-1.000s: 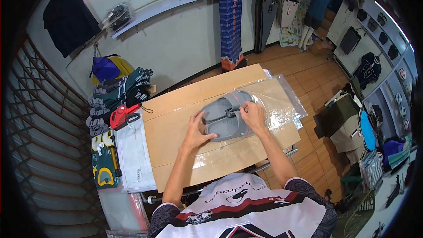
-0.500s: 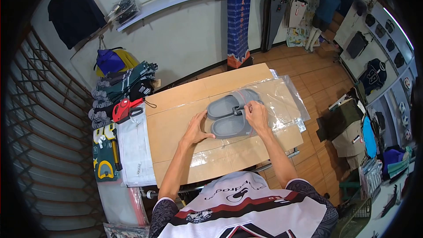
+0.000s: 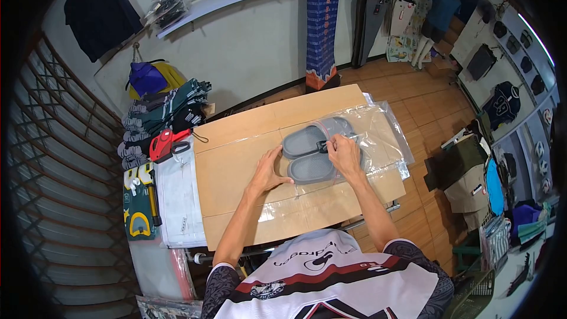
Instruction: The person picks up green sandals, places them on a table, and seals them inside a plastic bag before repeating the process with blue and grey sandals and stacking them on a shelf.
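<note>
A pair of grey slide sandals (image 3: 311,168) lies side by side on a cardboard sheet (image 3: 227,192), heels toward the left. The toe ends are at a clear plastic bag (image 3: 385,136), and they seem to be partly inside it. A small black hanger (image 3: 322,146) sits between the two straps. My right hand (image 3: 345,156) pinches at this hanger, its fingertips partly hiding it. At the heel ends, my left hand (image 3: 269,171) has thumb and fingers spread in a wide curve, the thumb close to the nearer heel.
Left of the cardboard are a red tape dispenser (image 3: 168,145), a stack of folded clothes (image 3: 168,109), a white packet (image 3: 178,195) and a green-and-yellow packaged item (image 3: 139,207). Clothes (image 3: 458,165) are piled at right. A patterned pillar (image 3: 322,29) stands beyond the table.
The slides have shifted slightly to the right, toward the bag. My left hand has followed them, and my right hand stays at the black hanger.
</note>
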{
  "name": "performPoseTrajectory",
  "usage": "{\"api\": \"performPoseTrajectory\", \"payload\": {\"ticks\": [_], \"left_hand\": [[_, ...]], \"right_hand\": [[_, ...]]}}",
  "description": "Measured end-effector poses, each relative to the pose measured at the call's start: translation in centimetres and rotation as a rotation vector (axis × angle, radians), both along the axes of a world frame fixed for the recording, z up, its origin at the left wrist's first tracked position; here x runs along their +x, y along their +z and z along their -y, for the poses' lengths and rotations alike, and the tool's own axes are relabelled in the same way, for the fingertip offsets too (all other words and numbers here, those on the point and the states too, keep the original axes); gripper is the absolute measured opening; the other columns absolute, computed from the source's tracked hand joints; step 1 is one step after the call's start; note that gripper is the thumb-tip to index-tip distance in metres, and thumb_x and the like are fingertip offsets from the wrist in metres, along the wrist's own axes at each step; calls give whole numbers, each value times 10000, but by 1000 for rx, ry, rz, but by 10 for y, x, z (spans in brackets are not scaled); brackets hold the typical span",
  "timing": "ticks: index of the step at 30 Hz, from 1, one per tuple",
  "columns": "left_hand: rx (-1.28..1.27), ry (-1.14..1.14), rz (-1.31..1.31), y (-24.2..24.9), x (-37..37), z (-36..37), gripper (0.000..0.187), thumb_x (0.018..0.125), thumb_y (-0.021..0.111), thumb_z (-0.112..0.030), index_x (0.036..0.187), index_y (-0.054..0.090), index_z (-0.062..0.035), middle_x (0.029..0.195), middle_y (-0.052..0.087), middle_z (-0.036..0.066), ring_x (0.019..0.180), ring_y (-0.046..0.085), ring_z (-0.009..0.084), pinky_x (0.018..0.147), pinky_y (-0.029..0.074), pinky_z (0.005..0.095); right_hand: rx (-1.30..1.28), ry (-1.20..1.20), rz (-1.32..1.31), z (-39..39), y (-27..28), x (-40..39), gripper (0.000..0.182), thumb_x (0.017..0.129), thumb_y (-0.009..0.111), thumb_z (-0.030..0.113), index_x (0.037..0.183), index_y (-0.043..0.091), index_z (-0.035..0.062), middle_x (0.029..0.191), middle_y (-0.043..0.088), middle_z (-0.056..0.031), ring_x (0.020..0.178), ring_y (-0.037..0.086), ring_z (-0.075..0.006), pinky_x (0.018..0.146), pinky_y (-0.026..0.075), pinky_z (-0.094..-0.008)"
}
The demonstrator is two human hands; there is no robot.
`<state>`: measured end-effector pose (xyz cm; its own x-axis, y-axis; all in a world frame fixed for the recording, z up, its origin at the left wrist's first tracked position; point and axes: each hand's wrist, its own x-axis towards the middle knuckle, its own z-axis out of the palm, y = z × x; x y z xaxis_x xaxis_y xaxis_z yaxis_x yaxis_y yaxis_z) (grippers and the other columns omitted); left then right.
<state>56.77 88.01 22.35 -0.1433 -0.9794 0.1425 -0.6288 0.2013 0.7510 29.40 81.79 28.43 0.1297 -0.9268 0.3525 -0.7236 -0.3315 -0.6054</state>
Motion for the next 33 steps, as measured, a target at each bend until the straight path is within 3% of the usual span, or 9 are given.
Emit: {"api": "performPoseTrajectory", "payload": {"ticks": [5,14,25,28,33], "left_hand": [[-5,10,5,-3,-17,7,1277,445,1025,-362,1523,420,-42,1468,526,159,1375,468,355,1138,364,490],[-97,2,32,-12,-104,43,1233,483,1016,-371,1516,428,-41,1459,520,172,1369,459,365,1115,358,510],[-217,-19,141,-12,-197,89,1251,512,984,-490,1526,410,-35,1420,537,231,1324,493,407,1096,375,559],[-191,19,111,-11,-211,93,1257,500,980,-515,1510,426,-11,1382,547,244,1275,503,425,1106,361,522],[-163,2,113,-12,-212,93,1233,513,985,-486,1514,429,-30,1379,552,237,1287,497,432,1149,310,540]], "right_hand": [[-80,-14,-19,2,-8,4,155,873,737,161,876,705,9,740,692,-155,677,678,-350,622,519,-450],[9,9,122,-20,9,-7,187,865,753,201,929,726,27,812,733,-154,745,723,-343,651,557,-419],[141,-397,274,-76,-19,-175,209,880,736,204,930,738,2,819,746,-174,691,731,-311,639,556,-397],[175,-487,339,-81,-31,-221,211,884,728,201,947,744,1,806,746,-173,668,724,-285,632,550,-385],[177,-514,420,-55,-41,-274,202,898,730,154,937,726,-44,764,736,-155,651,690,-211,627,529,-347]]}}
